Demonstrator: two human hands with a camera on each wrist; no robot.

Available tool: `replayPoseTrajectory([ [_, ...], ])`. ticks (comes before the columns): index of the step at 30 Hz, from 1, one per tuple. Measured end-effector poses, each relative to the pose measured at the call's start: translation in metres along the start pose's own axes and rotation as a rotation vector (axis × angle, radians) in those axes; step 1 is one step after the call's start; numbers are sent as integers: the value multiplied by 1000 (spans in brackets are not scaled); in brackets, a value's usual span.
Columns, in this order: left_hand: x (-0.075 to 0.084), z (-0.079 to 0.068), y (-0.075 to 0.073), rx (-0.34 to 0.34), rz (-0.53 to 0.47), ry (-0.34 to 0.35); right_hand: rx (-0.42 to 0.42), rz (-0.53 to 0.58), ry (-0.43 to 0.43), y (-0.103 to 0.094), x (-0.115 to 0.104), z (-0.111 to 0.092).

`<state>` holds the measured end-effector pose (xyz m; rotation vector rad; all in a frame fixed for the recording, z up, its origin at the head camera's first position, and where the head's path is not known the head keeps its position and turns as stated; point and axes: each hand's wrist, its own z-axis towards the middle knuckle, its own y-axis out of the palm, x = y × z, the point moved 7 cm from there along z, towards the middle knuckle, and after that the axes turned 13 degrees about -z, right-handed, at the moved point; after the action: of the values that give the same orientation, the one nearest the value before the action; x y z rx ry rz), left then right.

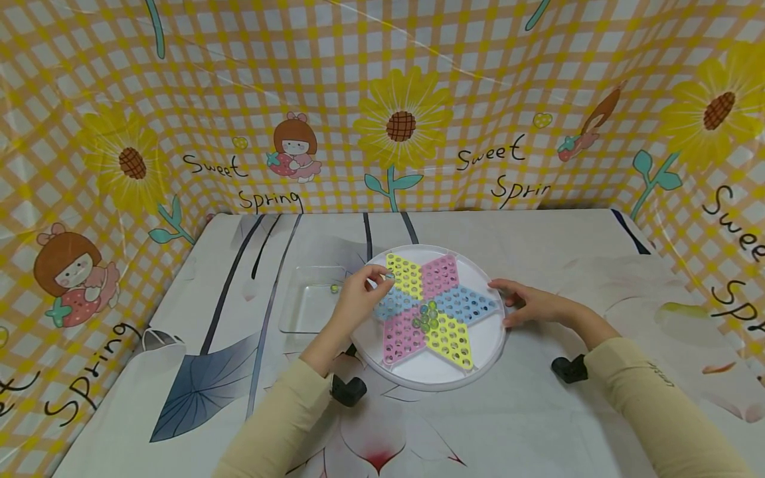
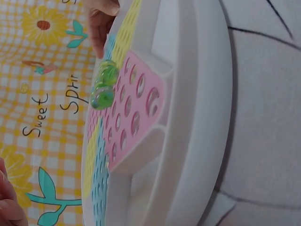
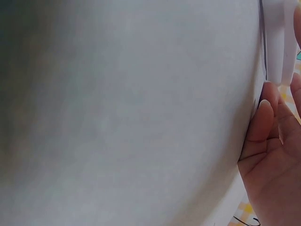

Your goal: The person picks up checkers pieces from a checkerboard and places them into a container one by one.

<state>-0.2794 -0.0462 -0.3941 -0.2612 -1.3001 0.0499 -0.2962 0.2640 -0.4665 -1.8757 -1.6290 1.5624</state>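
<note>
A round white Chinese checkers board (image 1: pixel 370 352) lies on the table, its six-pointed star made of yellow, pink and blue perforated sections. Several greenish glass marbles (image 1: pixel 431 317) cluster near the star's centre. My left hand (image 1: pixel 360 292) is over the board's left side and pinches a small marble (image 1: pixel 390 275) between thumb and fingertips, above the upper yellow section. At the board's right rim rests my right hand (image 1: pixel 532 304), its fingers touching the edge. In the right wrist view the fingers (image 3: pixel 261 120) lie loosely beside the white rim.
Left of the board stands a clear plastic box (image 1: pixel 301 328) with a marble (image 1: pixel 335 289) in it. A white item with a dark opening (image 1: pixel 161 340) lies at the table's left edge. Checked yellow fabric (image 1: pixel 335 79) closes off the back and sides.
</note>
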Motion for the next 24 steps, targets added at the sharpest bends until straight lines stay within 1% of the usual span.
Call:
replayPoseTrajectory([
  [3, 1, 0, -8, 22, -11, -20, -3, 14, -3, 0, 0, 0],
  [8, 0, -2, -22, 84, -12, -51, -10, 29, -3, 2, -2, -1],
  [13, -2, -2, -37, 136, -15, -31, -6, 24, 4, 2, -3, -2],
  [16, -4, -2, -45, 158, -9, -32, -5, 26, 6, 2, -3, -2],
  [20, -8, -4, -57, 186, 4, -41, -7, 22, 11, 1, -3, -2],
  [24, -8, -8, -71, 212, 2, -30, -9, 19, 18, 0, -2, -3],
])
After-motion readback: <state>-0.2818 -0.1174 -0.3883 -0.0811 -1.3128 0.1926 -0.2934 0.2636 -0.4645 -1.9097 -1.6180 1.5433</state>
